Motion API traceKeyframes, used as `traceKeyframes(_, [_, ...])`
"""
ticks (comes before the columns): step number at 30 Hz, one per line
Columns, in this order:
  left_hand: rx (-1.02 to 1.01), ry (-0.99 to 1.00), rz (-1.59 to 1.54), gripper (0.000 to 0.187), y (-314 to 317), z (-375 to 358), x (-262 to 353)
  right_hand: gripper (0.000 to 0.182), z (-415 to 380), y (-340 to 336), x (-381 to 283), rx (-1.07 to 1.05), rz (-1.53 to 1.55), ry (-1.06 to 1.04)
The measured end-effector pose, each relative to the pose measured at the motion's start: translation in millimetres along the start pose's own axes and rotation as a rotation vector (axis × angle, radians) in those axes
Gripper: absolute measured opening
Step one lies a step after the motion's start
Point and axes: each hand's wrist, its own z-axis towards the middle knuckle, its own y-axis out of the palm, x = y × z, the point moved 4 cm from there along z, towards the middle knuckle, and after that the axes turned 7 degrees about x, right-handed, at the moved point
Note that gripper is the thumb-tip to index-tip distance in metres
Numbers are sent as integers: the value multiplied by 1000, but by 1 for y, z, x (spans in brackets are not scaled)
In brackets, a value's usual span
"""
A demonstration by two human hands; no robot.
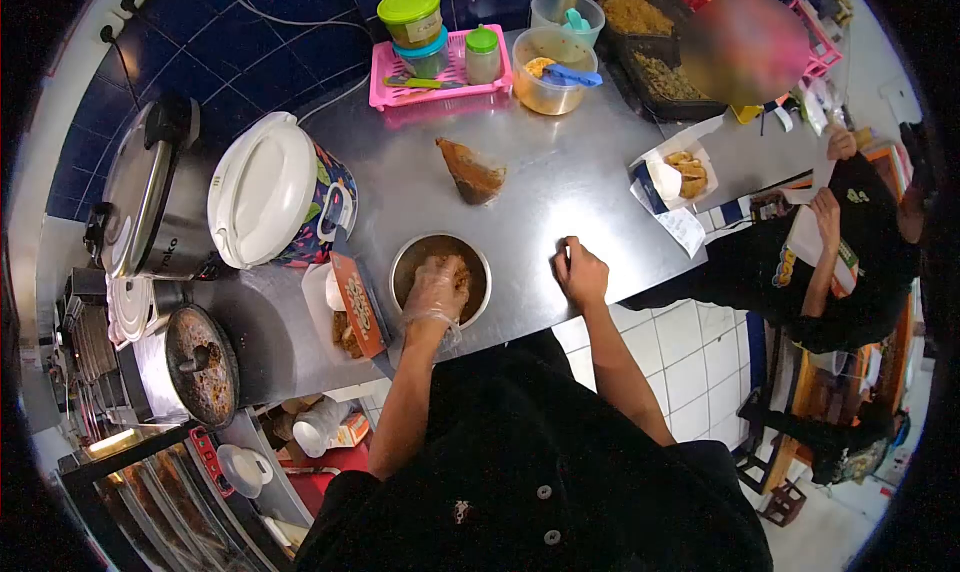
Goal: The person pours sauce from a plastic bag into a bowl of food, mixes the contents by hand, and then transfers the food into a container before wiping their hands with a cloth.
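Gloved left hand (437, 290) down in metal bowl (407, 264); bare right hand (585, 276) off to its right.
Left fingers dip into brown food (461, 270), bowl wall around them; whether they pinch any is hidden, cannot tell; clear glove (420, 305) likely there to keep skin off food; right hand curled loosely on counter (530, 232), nothing seen in it, probably parked for support; open box (356, 297) just left of the grip, seemingly for easy reach; brown wedge-shaped thing (472, 175) beyond the bowl.
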Motion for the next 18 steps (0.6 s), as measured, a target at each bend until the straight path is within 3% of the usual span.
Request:
traceKeyframes(7, [151, -64, -93, 45, -4, 17, -18, 21, 0, 2, 2, 6, -2, 0])
traceKeyframes(9, [103, -281, -144, 55, -21, 10, -10, 21, -1, 1, 1, -1, 6, 10])
traceKeyframes(11, [32, -314, -127, 65, -21, 6, -12, 21, 0, 1, 1, -5, 15, 19])
traceKeyframes(14, [49, -218, -57, 51, -11, 1, -29, 22, -1, 2, 3, 19, 9, 7])
traceKeyframes(15, [28, -102, -117, 46, -13, -1, -29, 22, -2, 1, 2, 20, 20, 3])
traceKeyframes(18, [74, 98, -207, 50, -16, -6, -19, 22, -1, 0, 1, 22, 29, -4])
